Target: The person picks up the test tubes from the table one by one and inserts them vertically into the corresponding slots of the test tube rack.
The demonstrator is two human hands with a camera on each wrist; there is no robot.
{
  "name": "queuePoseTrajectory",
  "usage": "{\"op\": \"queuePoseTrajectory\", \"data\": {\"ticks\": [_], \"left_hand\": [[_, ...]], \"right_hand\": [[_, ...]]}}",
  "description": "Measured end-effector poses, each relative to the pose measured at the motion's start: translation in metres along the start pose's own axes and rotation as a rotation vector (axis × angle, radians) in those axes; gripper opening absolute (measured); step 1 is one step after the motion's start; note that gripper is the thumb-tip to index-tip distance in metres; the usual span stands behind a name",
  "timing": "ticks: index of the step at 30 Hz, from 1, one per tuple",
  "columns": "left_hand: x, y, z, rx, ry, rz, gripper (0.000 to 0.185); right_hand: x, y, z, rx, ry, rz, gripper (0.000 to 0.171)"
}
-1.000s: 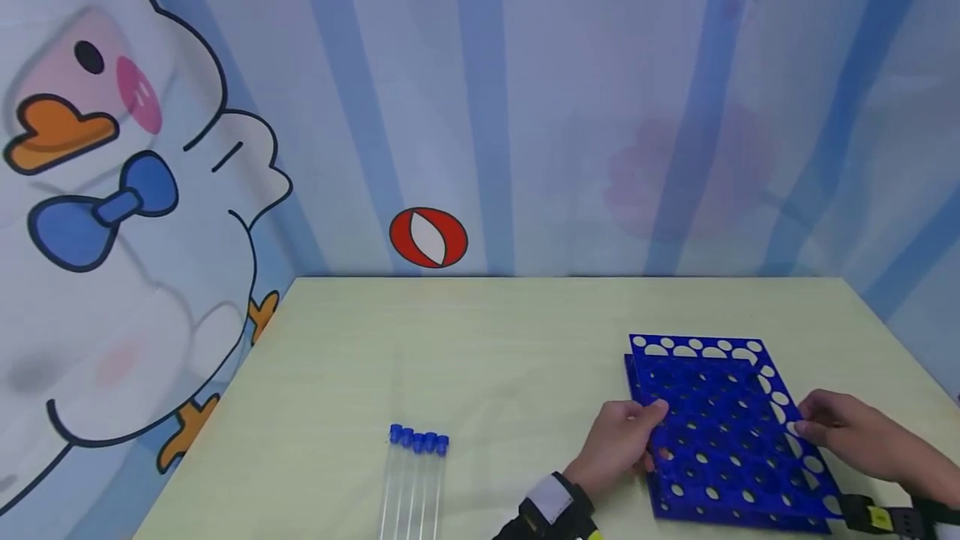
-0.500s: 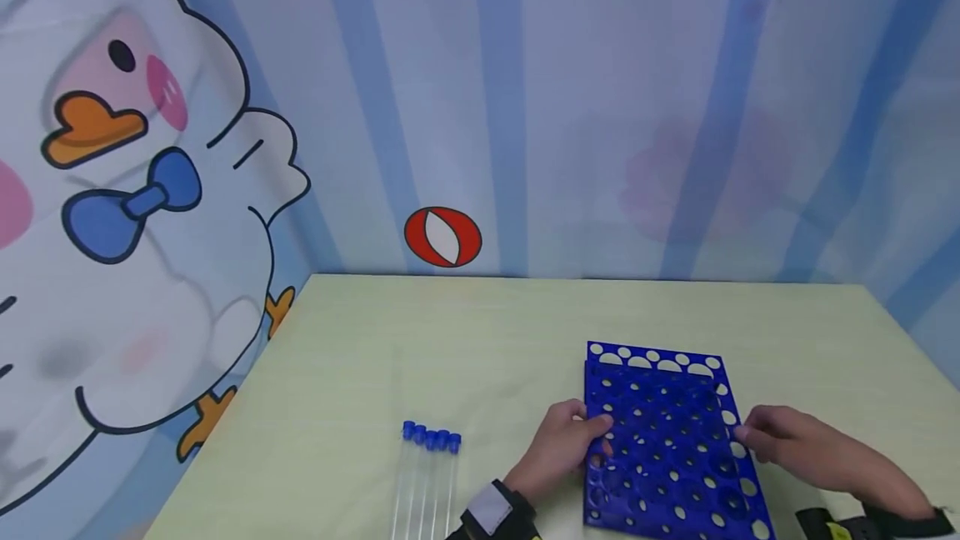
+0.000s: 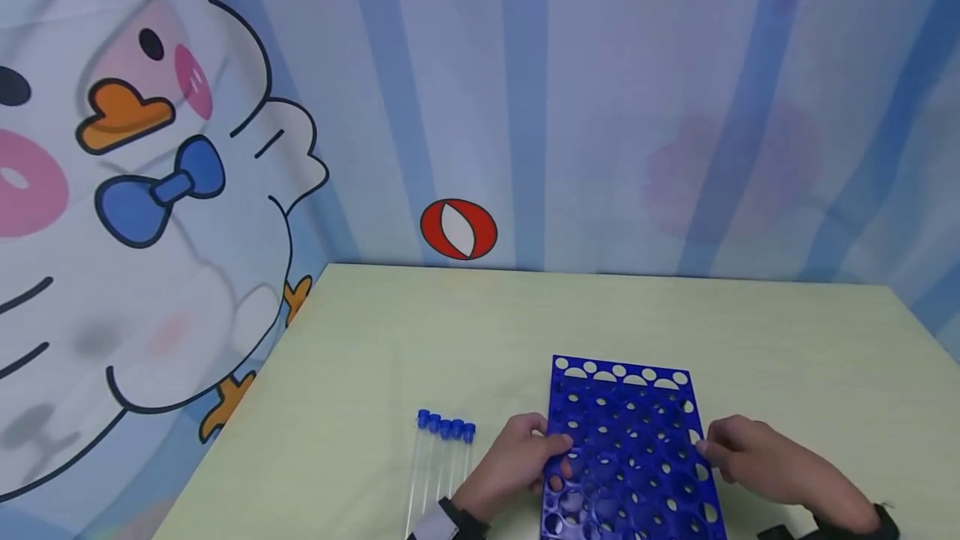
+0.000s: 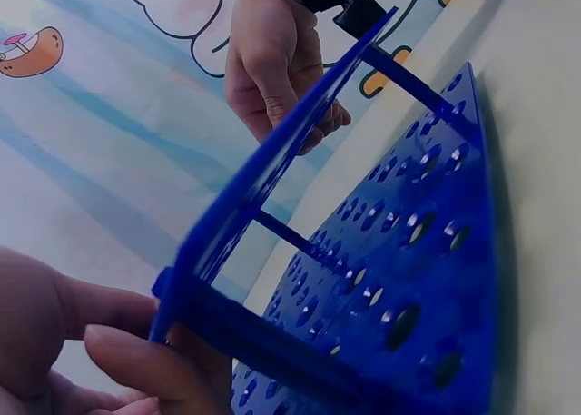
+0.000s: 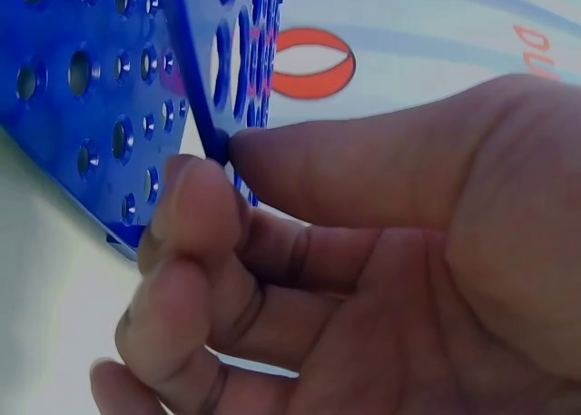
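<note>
I see my left hand (image 3: 517, 461) and right hand (image 3: 738, 448) pinching the blue rack (image 3: 626, 448) by its side edges, lower centre; tubes (image 3: 442, 461) just left, bare desk (image 3: 787, 340) beyond.

Left hand (image 3: 517, 461) and right hand (image 3: 750, 458) gripping opposite edges of blue tube rack (image 3: 630, 457) on table (image 3: 787, 340); capped test tubes (image 3: 442, 461) lying just left.
</note>
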State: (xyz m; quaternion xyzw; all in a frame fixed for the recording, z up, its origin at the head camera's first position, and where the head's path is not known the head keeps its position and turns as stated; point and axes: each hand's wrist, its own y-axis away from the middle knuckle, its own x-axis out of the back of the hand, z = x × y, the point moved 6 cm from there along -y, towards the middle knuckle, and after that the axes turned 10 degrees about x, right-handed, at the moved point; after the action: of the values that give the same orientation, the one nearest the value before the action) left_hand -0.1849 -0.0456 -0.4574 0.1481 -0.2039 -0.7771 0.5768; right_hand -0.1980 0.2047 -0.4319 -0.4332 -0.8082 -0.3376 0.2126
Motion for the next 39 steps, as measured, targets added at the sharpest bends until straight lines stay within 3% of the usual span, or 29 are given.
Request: {"op": "queuePoseTrajectory", "data": {"ticks": [17, 29, 39], "left_hand": [[0.019, 0.029, -0.016, 0.011, -0.031, 0.005, 0.013], [0.021, 0.024, -0.027, 0.024, 0.015, -0.109, 0.024], [0.023, 0.024, -0.03, 0.038, 0.017, -0.074, 0.023]], "right_hand": [[-0.031, -0.002, -0.019, -0.042, 0.074, -0.056, 0.021], [-0.038, -0.002, -0.025, -0.037, 0.052, -0.001, 0.028], [-0.037, -0.004, -0.024, -0.002, 0.025, -0.003, 0.029]]}}
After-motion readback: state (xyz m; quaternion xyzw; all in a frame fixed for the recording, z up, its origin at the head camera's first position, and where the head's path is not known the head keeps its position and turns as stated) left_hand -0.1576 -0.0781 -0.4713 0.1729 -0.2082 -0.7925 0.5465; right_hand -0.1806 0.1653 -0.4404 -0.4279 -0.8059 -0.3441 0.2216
